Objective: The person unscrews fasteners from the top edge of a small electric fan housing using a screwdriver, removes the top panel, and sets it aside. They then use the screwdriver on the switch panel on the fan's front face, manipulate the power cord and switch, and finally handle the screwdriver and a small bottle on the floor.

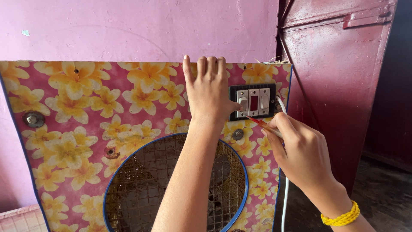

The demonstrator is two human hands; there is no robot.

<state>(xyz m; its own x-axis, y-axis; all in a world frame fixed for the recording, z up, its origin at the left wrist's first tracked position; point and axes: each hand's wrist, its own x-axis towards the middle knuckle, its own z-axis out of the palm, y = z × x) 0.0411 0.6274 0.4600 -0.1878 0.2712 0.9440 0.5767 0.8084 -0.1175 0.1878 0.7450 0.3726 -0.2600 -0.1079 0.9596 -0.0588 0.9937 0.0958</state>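
A box front covered in pink sheet with yellow flowers [86, 107] stands before me. Near its top right sits a black switch plate [253, 102] with white switches and a red indicator. My left hand [209, 92] lies flat on the panel, fingers hooked over the top edge, thumb touching the plate's left switch. My right hand [300, 152] grips a thin red-tipped tool [257, 122], whose point meets the lower edge of the plate. A yellow band [342, 218] circles my right wrist.
A round opening with wire mesh [171, 189] and a blue rim fills the lower panel. Bolts [33, 119] stud the panel. A white cable [285, 202] hangs down the right edge. Behind are a pink wall [128, 30] and a dark red metal door [339, 64].
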